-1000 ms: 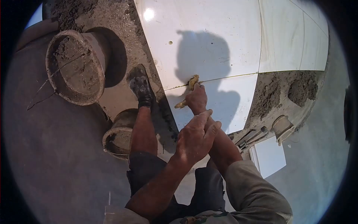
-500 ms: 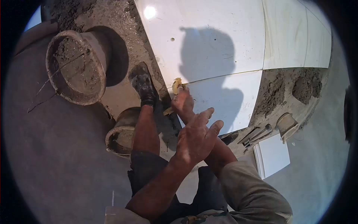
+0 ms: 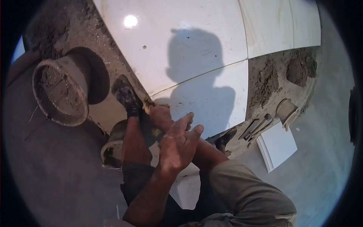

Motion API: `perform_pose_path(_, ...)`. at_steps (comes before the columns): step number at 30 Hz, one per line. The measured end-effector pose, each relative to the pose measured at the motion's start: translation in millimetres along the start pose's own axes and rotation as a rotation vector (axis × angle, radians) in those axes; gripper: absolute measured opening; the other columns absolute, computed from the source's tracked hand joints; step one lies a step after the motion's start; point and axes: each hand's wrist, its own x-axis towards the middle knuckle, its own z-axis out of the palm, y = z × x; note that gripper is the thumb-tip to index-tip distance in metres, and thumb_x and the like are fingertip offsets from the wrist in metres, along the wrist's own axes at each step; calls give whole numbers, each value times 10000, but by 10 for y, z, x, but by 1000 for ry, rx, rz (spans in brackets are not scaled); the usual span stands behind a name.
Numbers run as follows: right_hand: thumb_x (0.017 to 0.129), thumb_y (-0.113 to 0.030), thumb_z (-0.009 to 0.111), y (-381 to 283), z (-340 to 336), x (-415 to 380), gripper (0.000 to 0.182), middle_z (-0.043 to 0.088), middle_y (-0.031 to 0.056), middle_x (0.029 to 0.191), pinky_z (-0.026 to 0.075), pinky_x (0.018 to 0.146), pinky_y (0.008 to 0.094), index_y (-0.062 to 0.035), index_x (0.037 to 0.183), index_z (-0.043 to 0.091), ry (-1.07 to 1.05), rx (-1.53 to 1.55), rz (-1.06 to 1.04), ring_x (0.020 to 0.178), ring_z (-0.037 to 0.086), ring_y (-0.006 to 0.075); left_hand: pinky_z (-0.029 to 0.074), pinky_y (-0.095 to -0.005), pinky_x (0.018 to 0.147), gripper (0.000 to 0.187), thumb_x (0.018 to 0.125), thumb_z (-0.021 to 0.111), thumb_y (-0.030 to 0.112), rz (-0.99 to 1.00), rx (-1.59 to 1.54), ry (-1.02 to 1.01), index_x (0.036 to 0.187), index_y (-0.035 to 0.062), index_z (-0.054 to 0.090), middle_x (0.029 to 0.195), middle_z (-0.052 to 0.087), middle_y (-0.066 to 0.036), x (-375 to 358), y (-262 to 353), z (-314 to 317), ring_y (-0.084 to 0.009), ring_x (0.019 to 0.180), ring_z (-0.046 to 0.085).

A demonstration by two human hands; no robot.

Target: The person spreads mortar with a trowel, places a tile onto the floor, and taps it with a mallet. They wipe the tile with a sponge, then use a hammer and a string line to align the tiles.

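My right hand (image 3: 160, 116) is closed on a yellow sponge or cloth (image 3: 146, 104) at the left edge of the white tiles, just below the seam's left end. Part of the yellow piece shows above its fingers. Across my right forearm lies my left hand (image 3: 178, 145), with fingers stretched, thumb apart and nothing held. Beneath and beyond the hands is a white tile (image 3: 211, 102), crossed by my shadow. A larger white tile (image 3: 151, 56) adjoins it along the seam. My shod left foot (image 3: 126, 98) is beside the tile edge.
A large mortar bucket (image 3: 82, 73) stands at left, with a smaller bucket (image 3: 113, 145) below it. At right are rough mortar (image 3: 262, 81), hand tools (image 3: 257, 128), a small bucket (image 3: 286, 111) and stacked white tiles (image 3: 278, 145). My other foot (image 3: 225, 139) rests near the tools.
The view has shifted. My right hand has drawn the yellow piece from the seam leftward and towards me, to the tile's edge. My left hand stays open over my right forearm.
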Motion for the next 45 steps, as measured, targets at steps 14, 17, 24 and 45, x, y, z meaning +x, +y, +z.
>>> perform_pose_path(14, 786, -165, 597, 2995, -394, -1475, 299, 668, 121, 1038, 488, 878, 407, -119, 1079, 637, 366, 140, 1, 1002, 629, 297, 476, -390, 909, 488, 910, 596, 335, 102, 204, -60, 1227, -34, 562, 1140, 622, -241, -13, -276, 996, -335, 1050, 621)
perform_pose_path(17, 799, -146, 587, 3423, -1528, -2489, 426, 654, 149, 1096, 485, 904, 403, -92, 1222, 581, 878, 310, 190, 1028, 624, 295, 481, -391, 900, 502, 915, 581, 354, 152, 354, -116, 1261, -8, 544, 1134, 629, -226, -12, -497, 1243, -328, 1046, 625)
perform_pose_path(24, 796, -175, 624, 4318, -2365, -3002, 302, 655, 146, 979, 511, 806, 386, -23, 1057, 615, 1627, 254, 194, 875, 652, 265, 482, -386, 904, 556, 907, 585, 400, 103, 498, 69, 1279, -10, 527, 1153, 624, -230, 132, -839, 1627, -328, 1051, 628)
perform_pose_path(45, 802, -178, 534, 5976, -1787, -1722, 374, 655, 237, 938, 470, 783, 422, 59, 1081, 613, 1086, 207, 427, 892, 630, 381, 441, -390, 972, 568, 930, 540, 430, 62, 578, 51, 1304, 4, 511, 1208, 602, -226, 222, -1367, 1804, -337, 1139, 580)
